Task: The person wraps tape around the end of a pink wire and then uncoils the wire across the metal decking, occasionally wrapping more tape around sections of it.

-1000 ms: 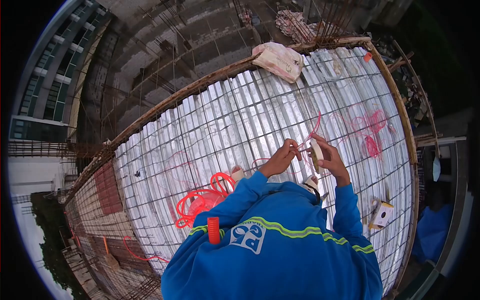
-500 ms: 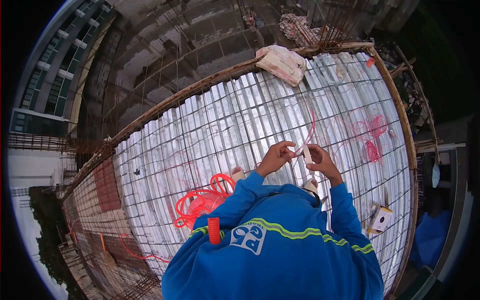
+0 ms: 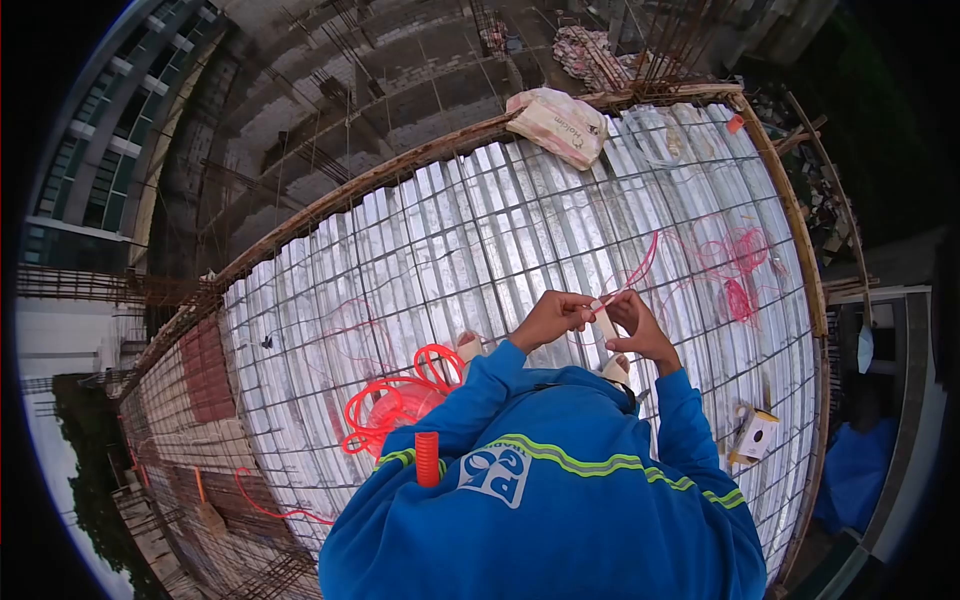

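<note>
My left hand (image 3: 553, 319) is closed in a pinch at the upper end of a narrow white strip (image 3: 605, 323), where thin pink wires (image 3: 645, 264) meet it. These wires run up and to the right, past the fingers. My right hand (image 3: 644, 331) is curled around the right side, its thumb at the strip's lower end and its index finger near the wires. Exact finger contact there is too small to see. A coil of bright orange-red tubing (image 3: 398, 398) lies beside my left arm. A short orange corrugated tube (image 3: 427, 459) shows against my blue jacket (image 3: 560, 510).
A rebar grid covers the ribbed metal decking (image 3: 450, 230) underfoot. Tangled pink wire (image 3: 742, 252) lies to the right. A cement bag (image 3: 560, 127) rests at the far timber edge (image 3: 400, 165). A small box (image 3: 755, 437) sits near my right elbow.
My left fingers have come to the strip's upper end, and the strip now slants between both hands. My right index finger has lifted off the strip. The pink wires have swung right.
</note>
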